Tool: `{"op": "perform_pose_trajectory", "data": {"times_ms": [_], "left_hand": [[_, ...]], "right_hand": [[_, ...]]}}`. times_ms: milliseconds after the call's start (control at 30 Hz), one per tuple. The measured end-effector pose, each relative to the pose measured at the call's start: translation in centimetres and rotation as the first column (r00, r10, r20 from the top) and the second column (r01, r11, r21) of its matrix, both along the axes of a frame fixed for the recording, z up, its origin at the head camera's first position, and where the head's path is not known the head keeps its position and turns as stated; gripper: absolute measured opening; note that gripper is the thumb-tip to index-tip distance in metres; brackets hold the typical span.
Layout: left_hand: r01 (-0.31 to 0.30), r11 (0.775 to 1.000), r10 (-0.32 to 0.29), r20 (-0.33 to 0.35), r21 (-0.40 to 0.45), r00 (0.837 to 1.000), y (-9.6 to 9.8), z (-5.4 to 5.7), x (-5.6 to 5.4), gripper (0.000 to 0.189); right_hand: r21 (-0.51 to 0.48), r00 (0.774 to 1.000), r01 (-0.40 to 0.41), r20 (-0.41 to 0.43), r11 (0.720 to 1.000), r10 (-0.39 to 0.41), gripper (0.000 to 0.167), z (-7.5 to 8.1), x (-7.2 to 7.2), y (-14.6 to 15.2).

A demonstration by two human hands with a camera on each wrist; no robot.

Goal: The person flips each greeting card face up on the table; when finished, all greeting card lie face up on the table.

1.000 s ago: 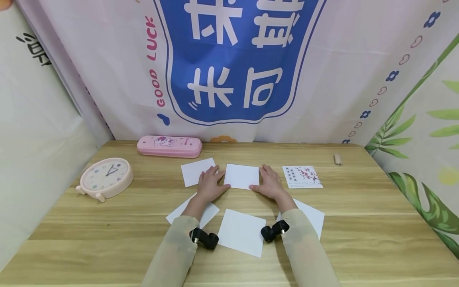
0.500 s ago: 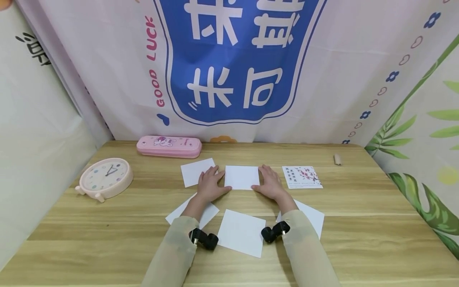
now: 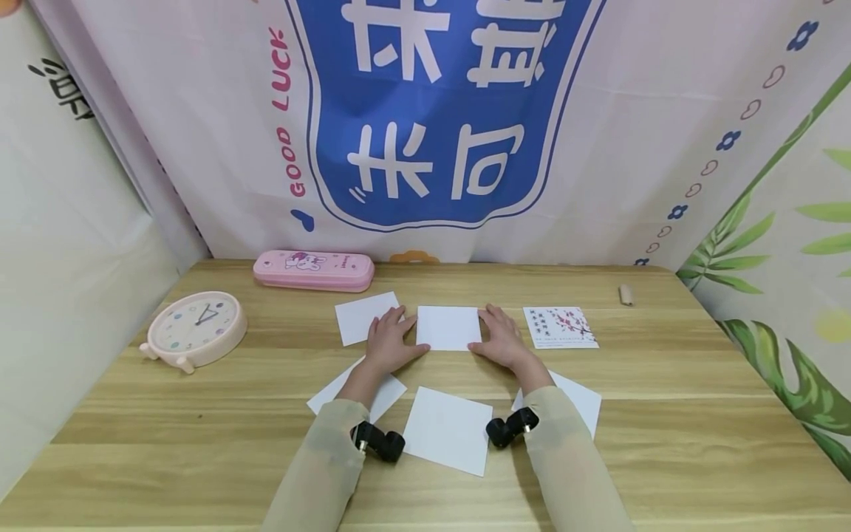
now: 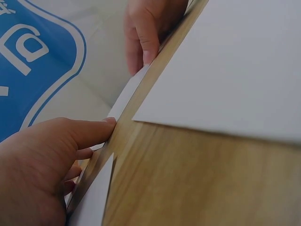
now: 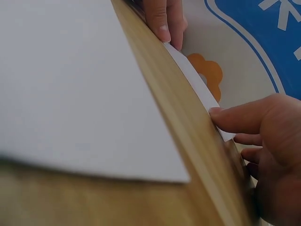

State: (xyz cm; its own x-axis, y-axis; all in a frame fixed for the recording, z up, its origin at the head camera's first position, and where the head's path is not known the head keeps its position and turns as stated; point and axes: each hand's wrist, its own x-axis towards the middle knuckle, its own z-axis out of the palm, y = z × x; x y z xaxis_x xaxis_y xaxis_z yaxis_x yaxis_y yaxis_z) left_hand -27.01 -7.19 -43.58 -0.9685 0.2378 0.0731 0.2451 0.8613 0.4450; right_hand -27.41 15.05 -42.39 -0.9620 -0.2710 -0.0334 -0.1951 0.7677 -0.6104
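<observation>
A white card (image 3: 448, 328) lies flat on the wooden table in the head view, between the two hands. My left hand (image 3: 388, 346) rests at its left side, thumb tip on the near left corner and fingers spread along the edge. Mirroring it, my right hand (image 3: 503, 340) touches the right side, its thumb at the near right corner. In the left wrist view the left thumb (image 4: 96, 132) lies extended on the card's edge. The right wrist view has the right thumb (image 5: 240, 117) reaching straight onto the card's corner. The fingers' undersides are hidden.
Other white sheets lie around: one behind the left hand (image 3: 359, 318), one under each forearm, partly covered, and one nearer the front (image 3: 448, 431). A printed blossom card (image 3: 561, 327) is at right. A pink pencil case (image 3: 315, 271), clock (image 3: 197, 329) and small beige block (image 3: 626, 295) stand farther out.
Over the last second the white card has shifted very slightly toward me, and my right thumb slid a little to the right. Both hands otherwise stay in place.
</observation>
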Motion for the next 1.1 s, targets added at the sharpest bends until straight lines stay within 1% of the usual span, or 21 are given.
{"op": "perform_pose_trajectory", "data": {"times_ms": [167, 267, 433, 667, 900, 1100], "left_hand": [[-0.001, 1.000, 0.001, 0.006, -0.001, 1.000, 0.05, 0.20, 0.05, 0.069], [-0.003, 1.000, 0.003, 0.009, -0.003, 1.000, 0.08, 0.32, 0.13, 0.070], [-0.010, 1.000, 0.010, 0.014, -0.007, 1.000, 0.08, 0.44, 0.19, 0.070], [-0.006, 1.000, 0.006, 0.014, -0.005, 1.000, 0.07, 0.37, 0.09, 0.070], [-0.005, 1.000, 0.005, 0.019, 0.005, 1.000, 0.07, 0.26, 0.07, 0.068], [0.002, 1.000, -0.003, 0.018, 0.009, 1.000, 0.00, 0.25, 0.11, 0.066]], "right_hand": [[-0.069, 1.000, 0.005, 0.019, 0.998, -0.004, 0.067, -0.18, -0.15, 0.14], [-0.072, 1.000, 0.007, 0.025, 0.997, -0.006, 0.068, -0.28, -0.27, 0.12], [-0.043, 1.000, 0.003, 0.022, 0.999, -0.002, 0.070, -0.28, -0.42, 0.08], [-0.116, 0.998, 0.027, 0.055, 0.993, -0.020, 0.063, -0.01, -0.38, 0.16], [-0.044, 0.998, 0.029, 0.063, 0.999, -0.026, 0.067, 0.22, -0.27, -0.21], [-0.041, 0.997, 0.043, 0.068, 0.998, -0.041, 0.069, 0.10, -0.28, -0.31]]}}
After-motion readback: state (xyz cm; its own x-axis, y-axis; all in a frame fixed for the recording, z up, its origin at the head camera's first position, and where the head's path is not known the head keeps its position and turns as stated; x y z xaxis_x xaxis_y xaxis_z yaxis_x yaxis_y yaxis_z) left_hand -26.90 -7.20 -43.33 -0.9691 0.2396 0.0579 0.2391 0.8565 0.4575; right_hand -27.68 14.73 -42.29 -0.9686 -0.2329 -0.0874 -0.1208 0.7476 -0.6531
